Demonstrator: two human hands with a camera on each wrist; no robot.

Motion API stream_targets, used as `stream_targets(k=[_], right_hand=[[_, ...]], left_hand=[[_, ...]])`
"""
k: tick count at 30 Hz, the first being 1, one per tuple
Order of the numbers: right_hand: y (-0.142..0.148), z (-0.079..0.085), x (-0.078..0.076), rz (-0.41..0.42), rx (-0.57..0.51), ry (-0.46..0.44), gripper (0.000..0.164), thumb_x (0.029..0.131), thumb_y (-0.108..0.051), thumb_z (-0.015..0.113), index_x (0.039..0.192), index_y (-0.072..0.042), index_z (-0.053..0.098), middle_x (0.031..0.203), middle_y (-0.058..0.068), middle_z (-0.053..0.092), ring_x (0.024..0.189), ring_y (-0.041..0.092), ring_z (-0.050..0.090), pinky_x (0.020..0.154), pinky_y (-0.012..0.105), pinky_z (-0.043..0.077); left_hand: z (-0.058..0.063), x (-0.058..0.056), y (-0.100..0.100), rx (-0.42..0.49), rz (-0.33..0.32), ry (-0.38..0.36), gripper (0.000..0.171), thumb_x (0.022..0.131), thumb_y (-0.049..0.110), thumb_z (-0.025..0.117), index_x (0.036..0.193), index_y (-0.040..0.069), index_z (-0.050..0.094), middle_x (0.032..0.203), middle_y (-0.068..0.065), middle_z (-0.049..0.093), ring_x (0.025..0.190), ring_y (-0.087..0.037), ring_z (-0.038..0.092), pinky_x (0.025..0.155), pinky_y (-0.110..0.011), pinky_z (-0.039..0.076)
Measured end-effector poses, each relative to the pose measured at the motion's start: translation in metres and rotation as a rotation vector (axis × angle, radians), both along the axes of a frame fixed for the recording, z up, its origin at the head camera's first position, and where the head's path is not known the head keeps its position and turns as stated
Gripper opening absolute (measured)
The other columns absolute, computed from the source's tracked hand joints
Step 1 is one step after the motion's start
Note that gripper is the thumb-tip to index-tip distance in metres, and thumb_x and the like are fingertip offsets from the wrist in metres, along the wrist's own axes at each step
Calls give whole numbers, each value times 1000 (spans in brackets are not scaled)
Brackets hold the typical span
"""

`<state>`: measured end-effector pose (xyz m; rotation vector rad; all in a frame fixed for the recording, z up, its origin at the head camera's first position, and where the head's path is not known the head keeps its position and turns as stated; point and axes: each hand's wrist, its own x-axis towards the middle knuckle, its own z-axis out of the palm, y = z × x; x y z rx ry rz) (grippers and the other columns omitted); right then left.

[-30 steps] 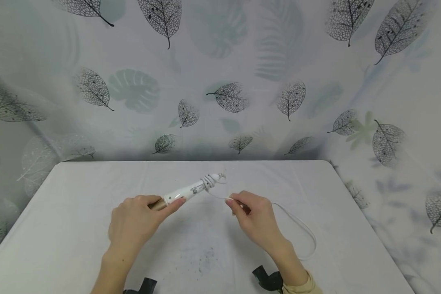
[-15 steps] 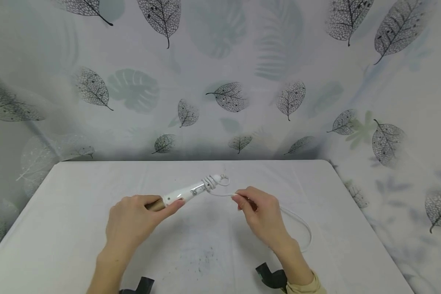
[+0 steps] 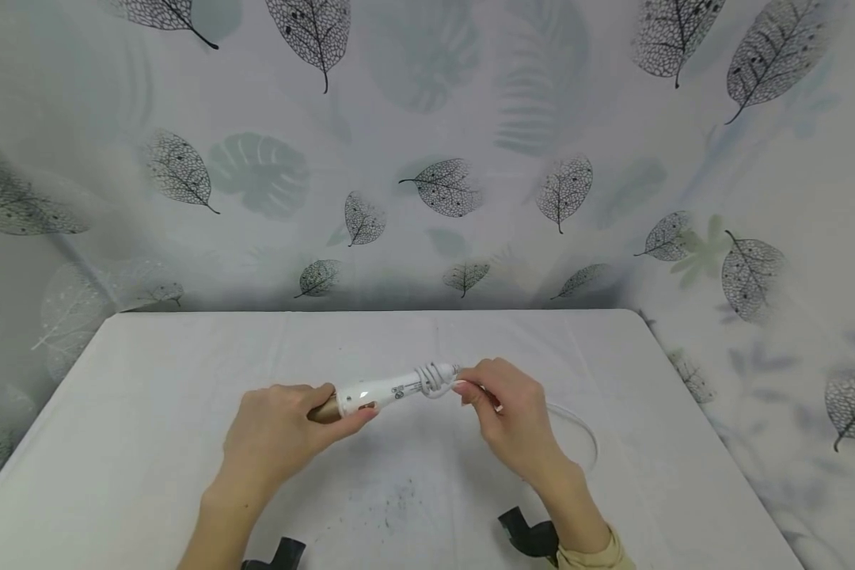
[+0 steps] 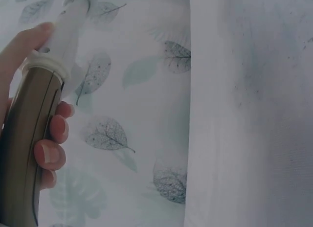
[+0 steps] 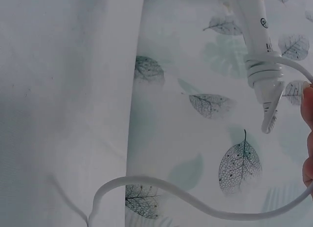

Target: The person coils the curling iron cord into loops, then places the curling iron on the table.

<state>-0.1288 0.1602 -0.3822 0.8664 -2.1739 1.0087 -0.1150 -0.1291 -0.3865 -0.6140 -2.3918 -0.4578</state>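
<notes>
My left hand grips a hair curling iron by its gold barrel, the thumb lying along the white handle. Fingertips curl round the barrel's far side in the left wrist view. White cord coils wrap the handle's tail end, which points right. Right beside that end, my right hand pinches the white cord between thumb and index finger. From there the cord runs on behind the hand in a loose loop to the right. Only the fingertips of that hand show in the right wrist view.
A white table with dark specks near its front middle lies beneath both hands. Leaf-printed sheeting hangs behind and at both sides. Black camera mounts sit by each wrist.
The curling iron has swung down and right to lie nearly level, its tail end now at the right hand. The right hand has shifted slightly right and up, and the cord span between has shortened.
</notes>
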Motion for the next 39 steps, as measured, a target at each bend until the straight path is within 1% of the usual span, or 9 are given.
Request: stream_targets(k=[7,11,16,19,24,27,31,35,39], right_hand=[[2,4,-1,-47,-73,25,8,89,-14,72,88,-7,68,73,-2,60,67,8,46,59,14,37],[1,3,-1,-16,-28,98,20,94,-26,66,87,-7,71,74,-3,62,67,10,43,61,16,34],[-4,0,-1,50,29,184,24,96,-27,64,87,-7,72,77,-2,66,67,12,42,62,19,32],[-6,0,-1,69,37,194,22,96,-26,64,87,-8,72,78,-3,66,68,12,42,63,20,33],[-5,-1,0,47,31,132,21,95,-25,65,87,-7,73,78,-3,66,69,12,43,64,19,33],[-2,-1,0,40,8,96,11,90,-16,71,86,-6,73,77,-2,66,69,12,45,64,18,34],[0,0,-2,45,-16,89,3,84,-6,77,84,-5,73,77,-2,66,68,11,45,63,17,35],[-1,-1,-3,79,22,145,3,87,-11,75,86,-8,74,78,-3,66,69,12,46,64,19,35],[-2,-2,-3,119,37,163,9,91,-16,70,87,-9,73,79,-4,67,70,12,47,65,20,36]], left_hand=[[2,0,-3,50,-116,-47,61,83,65,68,57,24,31,57,20,14,53,6,10,49,-14,8],[2,1,-3,14,-105,-96,59,78,62,74,58,26,33,55,21,17,50,6,14,46,-14,11],[0,3,2,-56,-87,-165,53,78,66,73,59,29,39,51,22,26,47,6,20,43,-15,18],[-1,3,4,-80,-110,-147,55,78,66,73,59,28,38,51,21,24,47,6,19,44,-14,17],[-1,3,4,-84,-148,-80,57,80,67,70,58,27,35,53,20,19,49,6,14,46,-13,12],[1,3,2,-62,-176,-52,58,80,65,71,59,27,34,53,19,17,50,6,12,47,-13,11],[1,2,0,-43,-188,-62,59,79,64,72,59,27,32,55,20,16,51,8,11,47,-12,10],[-1,2,2,-66,-197,-94,60,80,68,70,58,27,32,54,20,16,51,8,11,48,-12,10],[-1,3,5,-85,-208,-85,59,79,69,70,57,27,34,51,20,20,50,9,11,47,-12,11]])
